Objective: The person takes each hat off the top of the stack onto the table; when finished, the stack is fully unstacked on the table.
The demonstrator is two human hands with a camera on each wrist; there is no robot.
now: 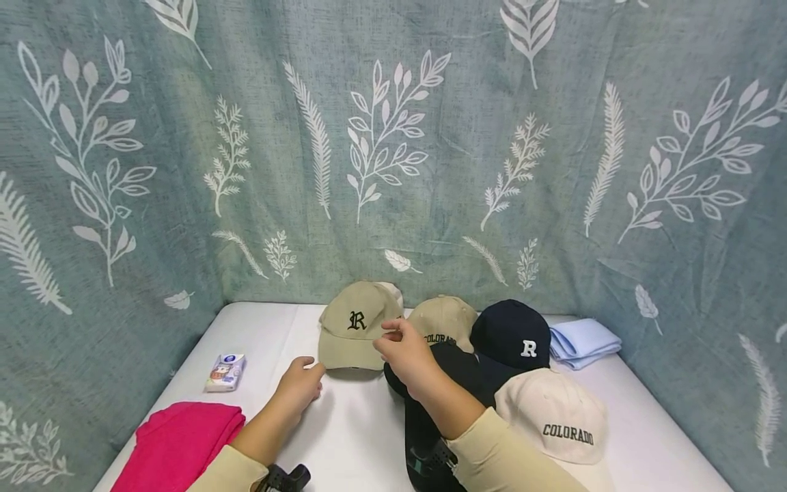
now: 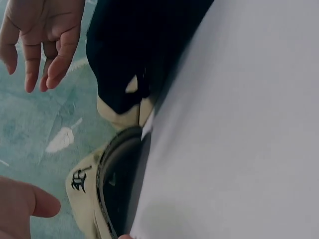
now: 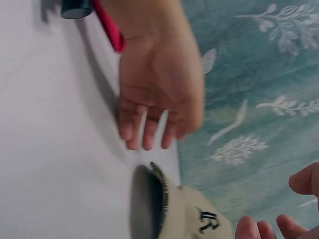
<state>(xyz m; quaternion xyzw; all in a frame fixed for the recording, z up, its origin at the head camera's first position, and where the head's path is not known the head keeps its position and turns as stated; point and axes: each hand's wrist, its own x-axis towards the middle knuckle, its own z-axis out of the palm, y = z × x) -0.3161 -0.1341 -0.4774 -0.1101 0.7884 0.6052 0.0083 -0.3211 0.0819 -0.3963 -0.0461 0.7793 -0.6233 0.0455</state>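
Note:
A khaki cap [image 1: 352, 307] with a dark embroidered letter stands at the back of the white surface, brim toward me. Beside its left brim edge is my left hand [image 1: 299, 386]; the right wrist view shows that hand [image 3: 159, 84] with loosely bent fingers and nothing in them. My right hand [image 1: 407, 355] hovers in front of the cap's right side, overlapping it in the head view. In the left wrist view the right hand's fingers [image 2: 33, 67] hang relaxed, holding nothing. Below the right forearm lie black caps [image 1: 458, 365], partly hidden by it.
Right of the khaki cap sit a tan COLORADO cap [image 1: 444, 316], a navy cap [image 1: 509, 331] and a cream COLORADO cap [image 1: 544, 406]. A folded blue cloth [image 1: 584, 342] lies behind them. On the left are a tissue pack [image 1: 225, 373] and pink cloth [image 1: 181, 444]. Patterned curtains [image 1: 393, 260] enclose the surface.

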